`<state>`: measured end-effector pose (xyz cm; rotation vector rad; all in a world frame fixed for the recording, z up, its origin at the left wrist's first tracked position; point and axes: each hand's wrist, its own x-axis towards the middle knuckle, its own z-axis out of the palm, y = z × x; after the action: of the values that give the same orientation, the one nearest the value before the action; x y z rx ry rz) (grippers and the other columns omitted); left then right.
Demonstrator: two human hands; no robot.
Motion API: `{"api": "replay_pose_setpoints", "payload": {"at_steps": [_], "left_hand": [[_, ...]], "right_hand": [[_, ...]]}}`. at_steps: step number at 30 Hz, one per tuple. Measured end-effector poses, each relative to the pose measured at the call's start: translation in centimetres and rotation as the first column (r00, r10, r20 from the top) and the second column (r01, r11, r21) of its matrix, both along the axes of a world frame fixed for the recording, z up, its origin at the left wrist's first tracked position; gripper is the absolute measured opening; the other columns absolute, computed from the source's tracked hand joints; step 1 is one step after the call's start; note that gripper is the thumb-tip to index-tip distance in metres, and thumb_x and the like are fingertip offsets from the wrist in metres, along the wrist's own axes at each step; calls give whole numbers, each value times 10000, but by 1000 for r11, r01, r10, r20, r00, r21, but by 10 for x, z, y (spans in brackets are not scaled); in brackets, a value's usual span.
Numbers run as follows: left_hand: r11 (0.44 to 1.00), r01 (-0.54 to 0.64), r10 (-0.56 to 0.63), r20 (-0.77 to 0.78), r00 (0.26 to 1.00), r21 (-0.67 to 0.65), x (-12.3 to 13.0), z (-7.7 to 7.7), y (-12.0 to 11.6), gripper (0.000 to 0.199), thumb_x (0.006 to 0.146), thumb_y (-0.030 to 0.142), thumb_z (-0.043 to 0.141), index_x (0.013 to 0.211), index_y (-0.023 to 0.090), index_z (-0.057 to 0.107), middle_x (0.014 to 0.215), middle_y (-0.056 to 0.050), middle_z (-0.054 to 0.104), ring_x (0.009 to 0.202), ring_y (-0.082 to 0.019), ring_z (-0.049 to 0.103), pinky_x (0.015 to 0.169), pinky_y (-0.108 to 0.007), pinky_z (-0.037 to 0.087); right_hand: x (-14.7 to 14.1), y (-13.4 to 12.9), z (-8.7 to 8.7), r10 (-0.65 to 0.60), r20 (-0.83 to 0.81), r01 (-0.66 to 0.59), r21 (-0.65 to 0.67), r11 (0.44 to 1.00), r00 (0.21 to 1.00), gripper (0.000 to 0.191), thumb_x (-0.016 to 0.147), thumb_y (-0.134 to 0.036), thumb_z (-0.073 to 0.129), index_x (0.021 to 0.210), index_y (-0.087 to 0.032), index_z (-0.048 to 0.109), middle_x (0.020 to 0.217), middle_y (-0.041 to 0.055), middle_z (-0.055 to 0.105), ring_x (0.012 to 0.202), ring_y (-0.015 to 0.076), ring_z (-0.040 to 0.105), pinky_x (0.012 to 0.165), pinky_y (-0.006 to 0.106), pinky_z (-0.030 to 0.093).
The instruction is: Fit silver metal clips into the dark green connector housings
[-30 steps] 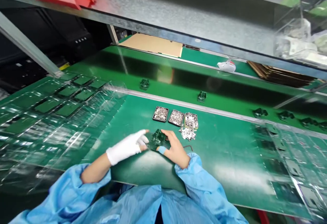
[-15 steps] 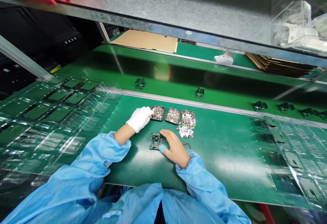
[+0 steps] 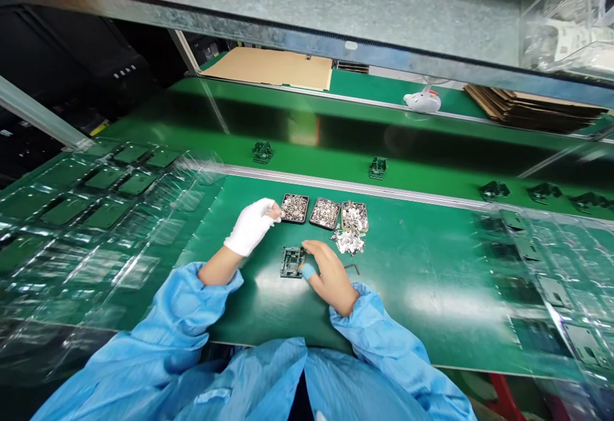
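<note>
My left hand (image 3: 254,224), in a white glove with bare fingertips, is at the left edge of a small black tray (image 3: 294,208) full of tiny metal parts. Its fingers are pinched together; anything between them is too small to make out. My right hand (image 3: 330,275), ungloved with a blue band on the thumb, grips the right edge of a dark rectangular frame-like part (image 3: 291,262) lying flat on the green table. Two more trays, a middle one (image 3: 325,213) and a right one (image 3: 355,216), hold small metal pieces. Loose silvery pieces (image 3: 349,241) spill in front of the right tray.
A hex key (image 3: 354,268) lies right of my right hand. Clear plastic blister trays (image 3: 103,213) cover the left side, and others (image 3: 570,280) the right. Dark assemblies (image 3: 262,151) stand on the green strip behind the metal rail (image 3: 311,182). A metal shelf (image 3: 307,5) overhangs the back.
My left hand has drawn back slightly to the left and toward me, from the left tray's edge. My right hand and the frame-like part stay in place. The view has shifted a little.
</note>
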<state>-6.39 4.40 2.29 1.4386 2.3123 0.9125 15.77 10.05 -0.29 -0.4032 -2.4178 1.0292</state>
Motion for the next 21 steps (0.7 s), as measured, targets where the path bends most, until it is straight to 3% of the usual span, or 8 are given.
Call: {"api": "replay_pose_setpoints", "payload": {"at_steps": [2, 5, 8, 11, 14, 21], "left_hand": [[995, -6, -21, 277, 961, 98, 16, 4, -10, 249, 852, 383, 405, 827, 155, 504, 793, -64, 636, 680, -157, 594, 644, -289, 485], [980, -25, -102, 604, 790, 199, 38, 10, -25, 252, 766, 406, 548, 738, 160, 499, 707, -34, 596, 616, -138, 544, 613, -273, 456], [986, 57, -139, 600, 787, 154, 55, 18, -39, 252, 765, 415, 559, 709, 172, 527, 655, -4, 555, 624, -137, 515, 612, -263, 432], [980, 197, -189, 490, 851, 37, 66, 25, -56, 262, 811, 425, 505, 720, 186, 559, 671, -1, 569, 642, -144, 512, 622, -264, 419], [950, 309, -255, 478, 840, -36, 72, 27, -69, 259, 821, 423, 482, 758, 186, 563, 664, 0, 572, 616, -140, 504, 589, -258, 403], [972, 236, -175, 657, 733, -5, 85, 28, -82, 183, 764, 363, 530, 784, 185, 494, 659, 4, 550, 613, -134, 514, 579, -249, 421]], "right_hand": [[0, -1, 1, -14, -17, 14, -19, 1000, 1000, 417, 887, -222, 491, 1303, -213, 468, 1247, 121, 554, 1156, 229, 535, 999, 423, 450], [2, -2, 3, -20, -50, 18, -29, 999, 999, 391, 894, -220, 479, 1286, -215, 476, 1215, 115, 568, 1086, 213, 572, 971, 404, 469], [4, -4, 4, 7, -114, -8, -9, 1000, 994, 327, 910, -202, 440, 1227, -212, 516, 1156, 102, 596, 1052, 196, 580, 934, 371, 486], [6, -8, 1, 119, -133, -112, 59, 992, 984, 270, 910, -189, 407, 1114, -232, 579, 1059, 81, 630, 1024, 190, 587, 892, 354, 496], [6, -13, -3, 241, -93, -230, 114, 967, 966, 264, 894, -162, 401, 1045, -244, 601, 987, 64, 646, 966, 183, 603, 845, 337, 504], [7, -21, 1, 340, -36, -337, 73, 939, 940, 218, 886, -151, 415, 1008, -228, 579, 1002, 54, 647, 984, 156, 609, 849, 280, 512]]}}
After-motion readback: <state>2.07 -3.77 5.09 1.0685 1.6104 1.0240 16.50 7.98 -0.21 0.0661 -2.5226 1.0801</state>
